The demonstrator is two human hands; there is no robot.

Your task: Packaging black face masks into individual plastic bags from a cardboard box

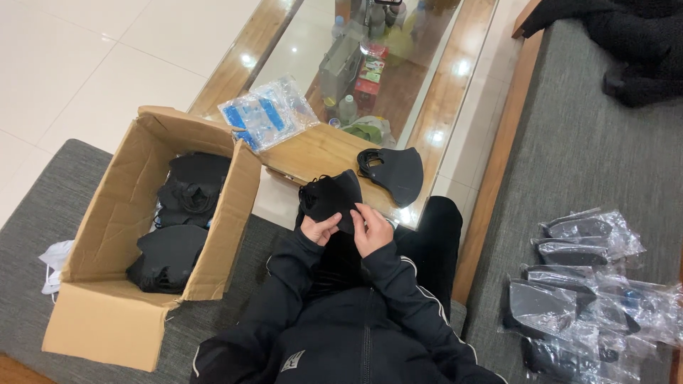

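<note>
Both your left hand (318,229) and right hand (370,226) have their grip clamped on the stack of black face masks (331,197) at centre frame, over the table (313,151) edge. Keep thumbs pinching firmly; peel one mask slowly.

A cardboard box (128,235) stands open on the grey cushion (43,213), stacked with black masks (186,190). On the wooden bench (313,151) lie a clear packet of blue-and-white items (267,114) and a single black mask (393,173). Masks sealed in clear bags (590,284) are piled on the grey sofa (583,142). Bottles (347,108) sit under the glass top.
</note>
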